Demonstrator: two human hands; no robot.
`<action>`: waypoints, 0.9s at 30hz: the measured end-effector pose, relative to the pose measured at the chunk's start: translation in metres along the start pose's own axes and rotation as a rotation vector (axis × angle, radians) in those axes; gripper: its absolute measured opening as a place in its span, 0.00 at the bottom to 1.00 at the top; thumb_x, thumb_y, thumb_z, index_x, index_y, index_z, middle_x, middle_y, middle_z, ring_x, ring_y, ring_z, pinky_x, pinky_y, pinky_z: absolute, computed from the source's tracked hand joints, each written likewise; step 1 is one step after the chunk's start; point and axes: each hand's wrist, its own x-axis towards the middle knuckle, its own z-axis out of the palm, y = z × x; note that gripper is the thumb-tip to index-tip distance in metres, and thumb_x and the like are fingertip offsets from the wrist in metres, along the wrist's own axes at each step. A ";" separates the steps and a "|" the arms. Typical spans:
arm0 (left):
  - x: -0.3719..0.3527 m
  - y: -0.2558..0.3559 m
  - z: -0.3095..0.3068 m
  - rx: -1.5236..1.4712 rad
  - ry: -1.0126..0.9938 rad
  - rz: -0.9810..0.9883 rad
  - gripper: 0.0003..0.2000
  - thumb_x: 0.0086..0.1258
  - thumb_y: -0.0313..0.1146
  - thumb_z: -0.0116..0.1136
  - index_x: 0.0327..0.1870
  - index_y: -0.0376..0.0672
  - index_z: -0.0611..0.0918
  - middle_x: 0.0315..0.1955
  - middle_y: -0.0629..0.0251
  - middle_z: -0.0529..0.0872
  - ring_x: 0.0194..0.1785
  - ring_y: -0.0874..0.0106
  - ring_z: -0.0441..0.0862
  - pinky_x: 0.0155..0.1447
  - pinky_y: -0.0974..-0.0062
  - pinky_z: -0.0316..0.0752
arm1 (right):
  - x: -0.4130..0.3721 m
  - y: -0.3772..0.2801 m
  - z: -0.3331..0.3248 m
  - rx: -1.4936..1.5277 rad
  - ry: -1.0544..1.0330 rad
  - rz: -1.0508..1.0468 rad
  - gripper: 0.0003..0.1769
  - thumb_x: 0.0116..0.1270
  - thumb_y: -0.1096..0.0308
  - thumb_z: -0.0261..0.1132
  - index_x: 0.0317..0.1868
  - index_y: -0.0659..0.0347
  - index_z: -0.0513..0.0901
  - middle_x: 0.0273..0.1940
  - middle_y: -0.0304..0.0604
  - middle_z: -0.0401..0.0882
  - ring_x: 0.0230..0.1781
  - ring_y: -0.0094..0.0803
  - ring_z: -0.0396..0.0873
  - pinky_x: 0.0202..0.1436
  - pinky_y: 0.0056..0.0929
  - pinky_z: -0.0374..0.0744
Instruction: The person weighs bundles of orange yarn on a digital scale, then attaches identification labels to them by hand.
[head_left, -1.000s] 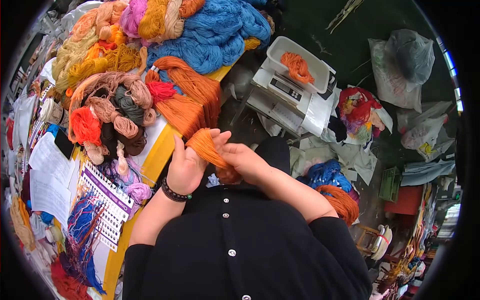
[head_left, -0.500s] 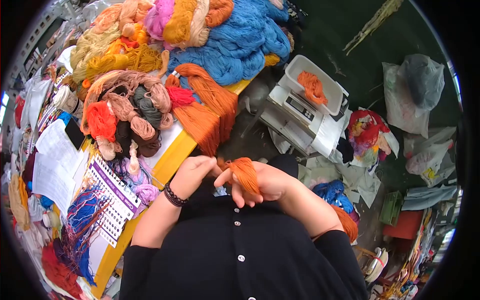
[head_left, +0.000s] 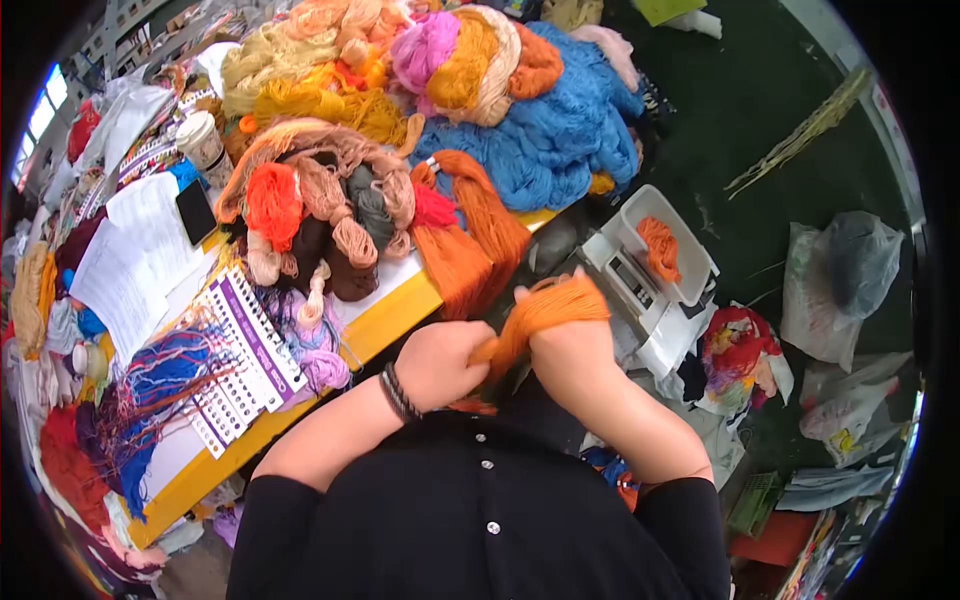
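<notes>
- Left hand (head_left: 445, 365): clamped on one end of orange skein (head_left: 555, 310).
- Right hand (head_left: 575, 350): skein across fingers; can't tell whether closed.
- Skein between hands, 12 o'clock from black shirt (head_left: 440, 500); blurred, so likely mid-handling, not set down.
- White tray (head_left: 702, 288): 1–2 o'clock from right hand.

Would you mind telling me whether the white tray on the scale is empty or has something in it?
Not empty: the white tray holds an orange skein, with bare tray around it.
</notes>
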 end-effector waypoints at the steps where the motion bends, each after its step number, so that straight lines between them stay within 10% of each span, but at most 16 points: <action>1: -0.003 -0.001 0.001 0.173 0.087 0.128 0.06 0.55 0.30 0.58 0.34 0.45 0.79 0.24 0.59 0.81 0.30 0.59 0.81 0.33 0.64 0.75 | 0.002 -0.001 -0.003 0.186 -0.295 0.009 0.14 0.50 0.63 0.66 0.39 0.49 0.84 0.31 0.40 0.82 0.36 0.39 0.81 0.49 0.41 0.75; 3: -0.009 0.002 -0.007 0.294 0.110 0.275 0.05 0.55 0.31 0.58 0.33 0.47 0.78 0.20 0.64 0.77 0.26 0.64 0.79 0.30 0.67 0.73 | 0.002 -0.009 -0.005 0.623 -0.693 0.033 0.03 0.50 0.65 0.65 0.23 0.43 0.86 0.25 0.43 0.81 0.27 0.36 0.82 0.29 0.34 0.76; 4: -0.013 -0.004 -0.006 0.358 0.146 0.328 0.06 0.54 0.32 0.59 0.33 0.47 0.78 0.18 0.67 0.75 0.24 0.66 0.77 0.28 0.69 0.72 | -0.014 -0.014 0.011 0.847 -0.470 -0.057 0.04 0.49 0.67 0.65 0.19 0.50 0.82 0.22 0.41 0.78 0.24 0.37 0.79 0.28 0.31 0.74; 5: -0.019 -0.004 -0.009 0.348 0.152 0.327 0.07 0.53 0.32 0.59 0.33 0.47 0.78 0.18 0.67 0.75 0.24 0.66 0.77 0.28 0.69 0.72 | -0.006 -0.011 0.020 1.150 -0.829 -0.260 0.07 0.48 0.72 0.66 0.18 0.58 0.77 0.23 0.40 0.76 0.24 0.35 0.76 0.29 0.31 0.72; 10: -0.033 -0.003 -0.020 0.154 0.185 0.194 0.11 0.54 0.31 0.60 0.39 0.43 0.79 0.21 0.64 0.81 0.25 0.63 0.80 0.29 0.69 0.74 | -0.002 -0.048 0.025 1.940 -0.841 -0.458 0.14 0.65 0.66 0.67 0.45 0.67 0.82 0.40 0.41 0.84 0.45 0.27 0.78 0.52 0.26 0.74; 15: -0.054 -0.029 -0.015 0.059 0.351 0.005 0.09 0.64 0.26 0.55 0.45 0.44 0.80 0.26 0.53 0.83 0.32 0.54 0.82 0.35 0.63 0.76 | -0.003 -0.042 0.004 1.576 -0.388 0.245 0.05 0.63 0.72 0.62 0.35 0.65 0.83 0.31 0.36 0.80 0.33 0.20 0.76 0.37 0.24 0.75; 18: -0.081 -0.063 -0.005 -0.061 0.211 -0.376 0.11 0.66 0.26 0.52 0.48 0.43 0.79 0.32 0.51 0.83 0.38 0.53 0.82 0.40 0.64 0.76 | -0.002 -0.013 -0.021 2.001 0.006 0.551 0.06 0.65 0.73 0.62 0.37 0.68 0.82 0.34 0.39 0.82 0.38 0.25 0.80 0.46 0.25 0.76; 23: -0.094 -0.046 -0.015 -0.224 -0.025 -0.356 0.29 0.63 0.31 0.58 0.67 0.44 0.65 0.50 0.50 0.81 0.54 0.57 0.80 0.58 0.66 0.74 | 0.013 -0.020 -0.043 1.882 0.209 0.522 0.07 0.64 0.72 0.62 0.40 0.67 0.80 0.35 0.38 0.80 0.36 0.23 0.76 0.43 0.24 0.73; 27: -0.163 -0.053 -0.019 -0.247 0.163 -0.311 0.40 0.63 0.43 0.63 0.72 0.38 0.56 0.64 0.47 0.69 0.66 0.58 0.69 0.69 0.64 0.64 | 0.064 -0.017 -0.046 1.760 0.235 0.206 0.14 0.72 0.67 0.55 0.48 0.71 0.77 0.44 0.47 0.80 0.45 0.32 0.79 0.52 0.29 0.76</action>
